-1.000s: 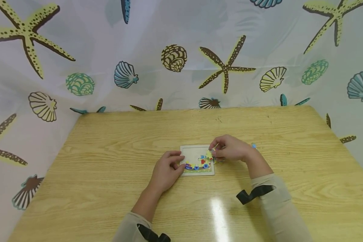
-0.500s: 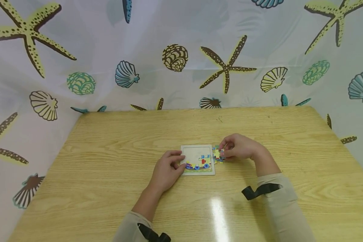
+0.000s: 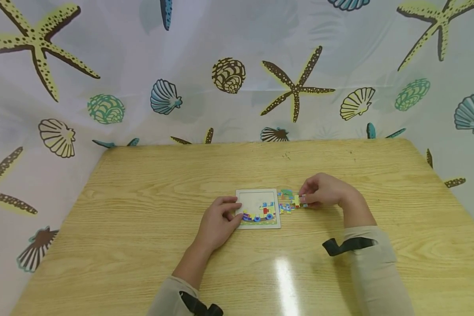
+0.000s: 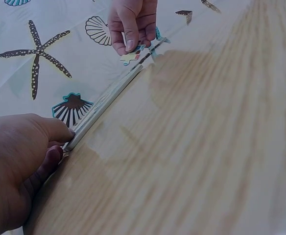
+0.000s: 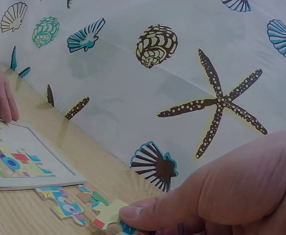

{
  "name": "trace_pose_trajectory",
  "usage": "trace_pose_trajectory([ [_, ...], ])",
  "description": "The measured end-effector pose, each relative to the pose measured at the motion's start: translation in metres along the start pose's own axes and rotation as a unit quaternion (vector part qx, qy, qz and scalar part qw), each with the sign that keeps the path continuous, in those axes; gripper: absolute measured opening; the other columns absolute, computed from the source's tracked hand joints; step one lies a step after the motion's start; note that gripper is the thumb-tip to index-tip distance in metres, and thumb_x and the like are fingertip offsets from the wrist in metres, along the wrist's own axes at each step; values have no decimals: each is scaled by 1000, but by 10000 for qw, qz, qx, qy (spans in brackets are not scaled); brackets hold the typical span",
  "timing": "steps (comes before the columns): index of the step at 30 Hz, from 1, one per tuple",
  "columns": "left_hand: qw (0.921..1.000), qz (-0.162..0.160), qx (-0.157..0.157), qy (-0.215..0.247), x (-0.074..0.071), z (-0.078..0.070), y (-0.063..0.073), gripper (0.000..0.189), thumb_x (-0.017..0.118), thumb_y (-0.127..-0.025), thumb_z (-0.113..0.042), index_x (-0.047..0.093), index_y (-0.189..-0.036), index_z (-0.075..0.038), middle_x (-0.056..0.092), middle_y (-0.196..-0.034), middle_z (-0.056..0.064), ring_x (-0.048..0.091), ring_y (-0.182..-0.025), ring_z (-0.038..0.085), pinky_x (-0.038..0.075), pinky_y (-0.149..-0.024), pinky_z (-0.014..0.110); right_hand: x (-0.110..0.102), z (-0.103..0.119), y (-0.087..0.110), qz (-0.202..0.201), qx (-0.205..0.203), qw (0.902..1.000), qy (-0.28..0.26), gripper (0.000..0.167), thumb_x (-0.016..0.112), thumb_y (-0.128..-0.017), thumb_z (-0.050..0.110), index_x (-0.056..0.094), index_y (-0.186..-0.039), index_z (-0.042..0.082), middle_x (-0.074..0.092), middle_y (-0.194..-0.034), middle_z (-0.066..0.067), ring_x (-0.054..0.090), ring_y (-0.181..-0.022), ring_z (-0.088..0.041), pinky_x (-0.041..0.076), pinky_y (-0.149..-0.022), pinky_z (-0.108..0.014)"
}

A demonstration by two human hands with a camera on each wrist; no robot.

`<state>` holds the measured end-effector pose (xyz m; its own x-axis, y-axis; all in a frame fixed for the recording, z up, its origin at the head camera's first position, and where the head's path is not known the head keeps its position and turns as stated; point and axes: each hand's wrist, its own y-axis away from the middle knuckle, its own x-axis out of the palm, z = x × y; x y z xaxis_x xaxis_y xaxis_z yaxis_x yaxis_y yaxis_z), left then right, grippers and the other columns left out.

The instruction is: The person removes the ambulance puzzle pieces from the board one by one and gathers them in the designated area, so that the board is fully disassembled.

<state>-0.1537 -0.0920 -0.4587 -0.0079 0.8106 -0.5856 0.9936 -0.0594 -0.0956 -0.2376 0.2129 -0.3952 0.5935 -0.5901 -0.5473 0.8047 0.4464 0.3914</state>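
A white-rimmed jigsaw puzzle board [image 3: 256, 191] lies on the wooden table, with a partly filled train picture along its lower side. At its left edge my left hand [image 3: 217, 221] holds the rim, thumb and fingers touching it. Past the board's right side, my right hand [image 3: 325, 191] pinches a yellow, red and blue puzzle piece [image 5: 108, 214] between thumb and fingers. Two loose areas of pieces lie between the board and this hand: a green-and-orange piece [image 3: 286, 193] and a blue-and-purple piece [image 3: 286, 208]. The right fingertips behind the thumb are mostly hidden.
The wooden table [image 3: 162, 184] extends around the board on all sides. A patterned cloth [image 3: 237, 109] with shells and starfish hangs behind and beside it. Black straps [image 3: 347, 245] are on both sleeves.
My right hand has moved right, off the board, carrying the yellow puzzle piece and uncovering the loose pieces beside the board. The left hand and board have stayed in place.
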Motion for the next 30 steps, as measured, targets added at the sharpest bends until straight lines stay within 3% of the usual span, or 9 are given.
trace_pose_trajectory([
  [11, 10000, -3, -11, 7, -1, 0, 0, 27, 77, -87, -12, 75, -113, -4, 62, -131, 5, 55, -77, 9, 46, -67, 19, -5, -3, 4, 91, 228, 9997, 68, 14, 71, -91, 6, 70, -100, -4, 67, -81, -4, 62, -71, -13, 56, -70, -28],
  [21, 10000, -23, -10, -9, 1, 1, -1, 27, 77, -88, -13, 75, -113, -4, 62, -131, 4, 55, -78, 9, 46, -68, 19, -2, 7, 6, -543, 640, 9923, 913, 12, 78, -84, 10, 75, -90, 0, 71, -83, -7, 59, -72, -14, 49, -67, -27],
  [30, 10000, -16, -82, 3, 1, 2, -1, 27, 76, -88, -13, 75, -113, -5, 62, -131, 3, 55, -79, 9, 46, -68, 20, 1, 12, 9, -753, 687, 9865, 1281, 14, 82, -79, 12, 76, -86, 1, 72, -81, -8, 59, -72, -19, 48, -65, -29],
])
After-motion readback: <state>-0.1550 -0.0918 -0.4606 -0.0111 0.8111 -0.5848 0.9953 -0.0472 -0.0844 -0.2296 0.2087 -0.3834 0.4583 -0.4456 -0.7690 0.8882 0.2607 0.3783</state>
